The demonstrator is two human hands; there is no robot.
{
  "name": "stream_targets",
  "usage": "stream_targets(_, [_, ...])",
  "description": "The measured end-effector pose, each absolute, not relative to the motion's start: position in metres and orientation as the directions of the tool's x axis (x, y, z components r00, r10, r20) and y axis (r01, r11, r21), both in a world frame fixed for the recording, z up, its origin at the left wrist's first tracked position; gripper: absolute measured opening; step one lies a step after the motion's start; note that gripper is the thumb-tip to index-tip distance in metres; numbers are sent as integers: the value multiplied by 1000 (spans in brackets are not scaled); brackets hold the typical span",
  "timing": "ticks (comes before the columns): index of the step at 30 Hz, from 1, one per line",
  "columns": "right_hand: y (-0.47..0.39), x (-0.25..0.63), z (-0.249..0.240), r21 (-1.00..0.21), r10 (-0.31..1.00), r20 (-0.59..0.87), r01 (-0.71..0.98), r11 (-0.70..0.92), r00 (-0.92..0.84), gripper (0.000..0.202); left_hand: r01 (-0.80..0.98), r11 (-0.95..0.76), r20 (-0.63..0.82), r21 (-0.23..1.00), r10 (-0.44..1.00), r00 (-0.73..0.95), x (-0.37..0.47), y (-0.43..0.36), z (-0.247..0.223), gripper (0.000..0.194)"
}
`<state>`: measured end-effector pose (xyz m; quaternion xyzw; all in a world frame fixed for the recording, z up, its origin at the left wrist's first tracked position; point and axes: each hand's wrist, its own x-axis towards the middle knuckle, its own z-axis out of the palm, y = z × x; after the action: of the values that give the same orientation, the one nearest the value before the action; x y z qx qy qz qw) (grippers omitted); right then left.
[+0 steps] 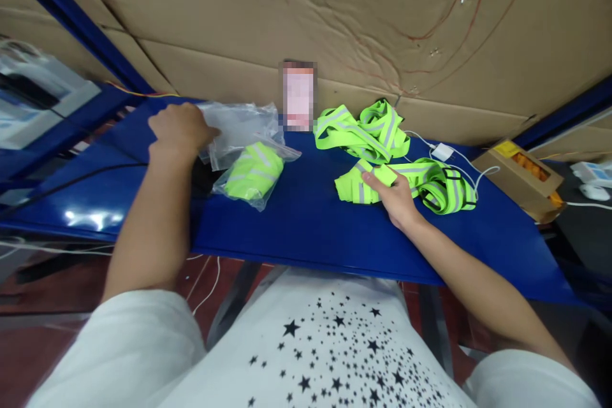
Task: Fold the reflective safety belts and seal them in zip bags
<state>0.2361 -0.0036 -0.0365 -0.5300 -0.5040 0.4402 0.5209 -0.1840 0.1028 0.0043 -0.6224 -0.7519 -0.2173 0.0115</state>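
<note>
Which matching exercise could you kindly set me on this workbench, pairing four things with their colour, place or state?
Column one
1. Right hand
2. Cardboard box
3. Clear bags
4. Bagged bundle

Column two
A. Neon yellow-green with pale stripes, inside clear plastic
B. Colourless and see-through, by the left hand
C. Holding a folded strap
D. Brown, with orange showing through an opening

Pairs: 1-C, 2-D, 3-B, 4-A

The blue table (296, 229) has a brown box (509, 183) near its right end, a white plug (442, 152) on top, and cardboard (215, 32) behind.
</note>
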Motion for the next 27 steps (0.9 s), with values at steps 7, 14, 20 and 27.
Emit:
stream_targets(7, [-2,238,-36,-994,981,109,4,110,162,42,903,310,572,297,699,-429,-136,61,55,41])
stream_targets(14, [10,249,-24,-976,951,52,-188,114,305,50,973,-196,342,-125,911,228,0,-25,76,36])
stream_targets(20, [22,262,-26,-993,881,103,-6,120,462,54,570,-789,-97,229,564,820,43,-33,43,54])
stream_targets(27, [28,266,-37,-993,891,118,31,116,438,55,556,-829,-44,63,555,831,9,21,20,98])
